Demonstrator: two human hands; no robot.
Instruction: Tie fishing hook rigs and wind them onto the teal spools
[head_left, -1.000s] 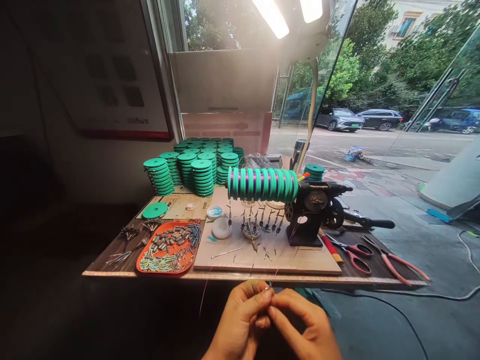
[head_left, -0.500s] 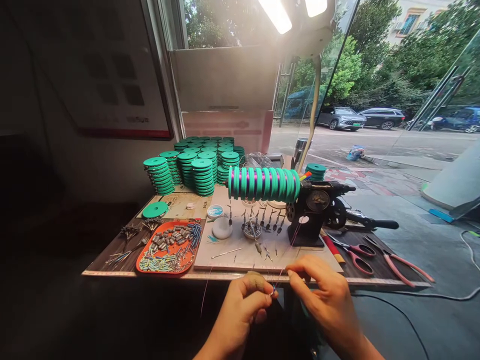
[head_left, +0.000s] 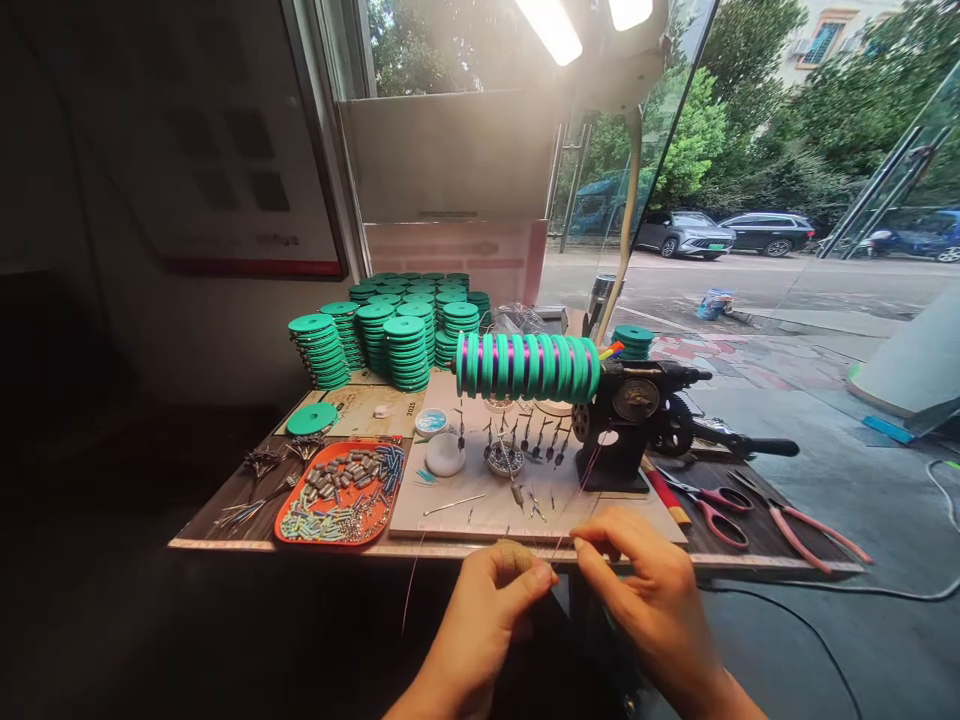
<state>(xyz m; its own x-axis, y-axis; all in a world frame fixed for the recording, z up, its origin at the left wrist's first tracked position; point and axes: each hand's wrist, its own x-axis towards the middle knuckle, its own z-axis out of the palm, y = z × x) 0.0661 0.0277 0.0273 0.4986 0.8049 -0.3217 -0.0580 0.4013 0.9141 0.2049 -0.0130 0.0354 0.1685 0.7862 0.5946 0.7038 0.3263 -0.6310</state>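
Observation:
Just below the table's front edge [head_left: 480, 552], my left hand [head_left: 484, 610] is closed in a pinch on a small piece I cannot make out. My right hand [head_left: 649, 590] is beside it, thumb and forefinger pinched on a thin purple line [head_left: 585, 490] that runs up to the row of green spools [head_left: 529, 367] on a black hand-crank winder [head_left: 634, 420]. Small hooks and weights [head_left: 517, 450] hang on lines under the spools, above a pale wooden board [head_left: 480, 510].
An orange tray [head_left: 337, 495] of small tubes and beads sits front left. Stacks of green spools [head_left: 390, 335] stand behind. Red-handled scissors [head_left: 709, 505] and pliers [head_left: 802, 520] lie at the right. A cable [head_left: 862, 590] trails on the floor.
My hands were together a second ago; the right hand has moved up and to the right, drawing the line out from the left hand's pinch. Since half a second ago little has moved.

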